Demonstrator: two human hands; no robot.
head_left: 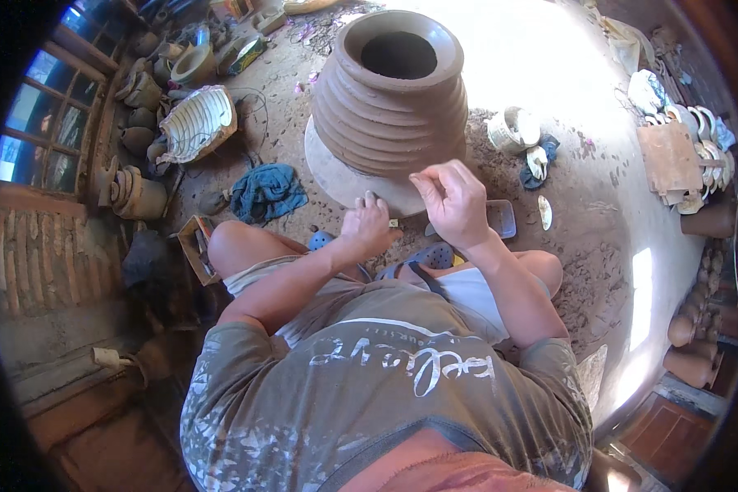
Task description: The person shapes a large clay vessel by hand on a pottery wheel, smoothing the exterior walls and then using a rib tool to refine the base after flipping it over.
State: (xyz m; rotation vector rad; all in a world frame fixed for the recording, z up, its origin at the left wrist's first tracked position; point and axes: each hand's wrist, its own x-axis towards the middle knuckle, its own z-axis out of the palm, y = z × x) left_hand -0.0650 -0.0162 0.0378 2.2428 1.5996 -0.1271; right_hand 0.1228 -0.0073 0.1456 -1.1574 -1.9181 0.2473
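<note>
1. Head view: right hand curls near the foot of the pot; I can't tell whether its grip is closed or pinches anything.
2. Left hand, fingers bent, thumb apart, looks empty at the near edge of the disc; contact is unclear to me.
3. Pot stands upright on that disc. I judge it heavy, soft, easily dented: I'd cradle it low with both palms, sparing the rim.

Ridged pot on round base, left grip, right grip near
</note>
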